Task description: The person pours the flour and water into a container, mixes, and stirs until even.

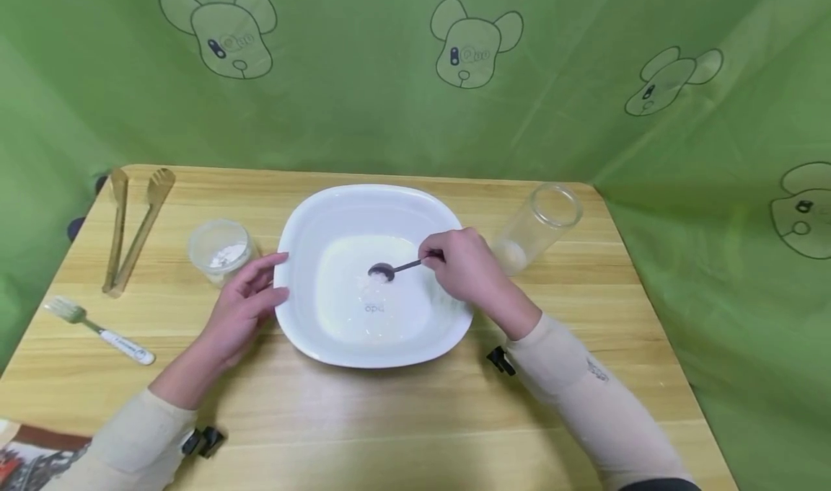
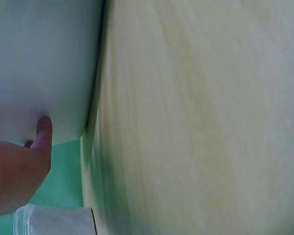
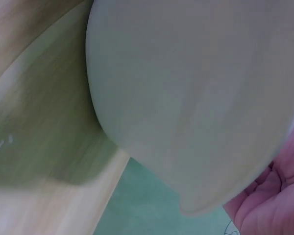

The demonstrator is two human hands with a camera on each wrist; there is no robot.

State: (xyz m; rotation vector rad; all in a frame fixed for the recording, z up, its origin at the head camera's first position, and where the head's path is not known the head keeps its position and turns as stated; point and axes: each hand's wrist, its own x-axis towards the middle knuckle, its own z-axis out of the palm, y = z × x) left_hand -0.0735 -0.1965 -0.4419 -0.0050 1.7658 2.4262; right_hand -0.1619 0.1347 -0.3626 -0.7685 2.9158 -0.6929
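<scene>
A white basin (image 1: 337,357) sits mid-table with white grains and glossy glints on its floor. My right hand (image 1: 464,264) reaches over its right side and pinches a small dark spoon (image 1: 405,266); the bowl of the spoon carries white grains, low over the basin floor. My left hand (image 1: 243,307) rests against the basin's left rim, fingers fairly straight; its thumb (image 2: 44,129) presses the outer wall in the left wrist view. In the right wrist view, the basin's outer wall (image 3: 186,107) hides the spoon and part of the right hand (image 3: 279,200).
Left of the basin stands a clear tub (image 1: 221,249) with white powder. Wooden tongs (image 1: 123,253) and a fork with a white handle (image 1: 104,332) lie farther left. A tall glass jar (image 1: 539,224) stands close behind the right hand. Green cloth (image 1: 363,102) borders the table's back.
</scene>
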